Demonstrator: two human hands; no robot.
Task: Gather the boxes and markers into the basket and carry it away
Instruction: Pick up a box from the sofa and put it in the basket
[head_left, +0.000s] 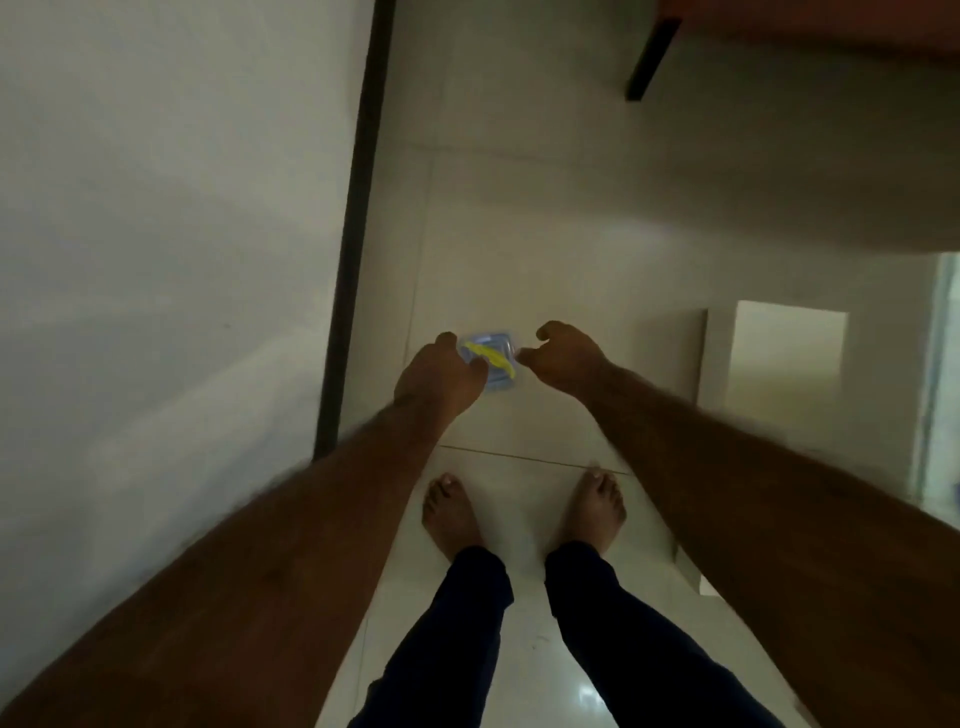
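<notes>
Basket (491, 364), small, blue, with yellow handle (493, 356), low over tiled floor (519, 249), between both hands, ahead of bare feet (452, 514). Left hand (439, 376) at its left edge, fingers curled over the rim, apparently gripping it. Right hand (563, 358) at its right edge, fingers curled toward the rim; hold not clear through blur. Contents too blurred to tell. White wall (156, 208) with dark trim (358, 208) on left.

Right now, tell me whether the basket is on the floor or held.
Cannot tell for sure. The small blue basket sits between both hands over the floor; the left hand overlaps its edge, the right hand curls beside it.
</notes>
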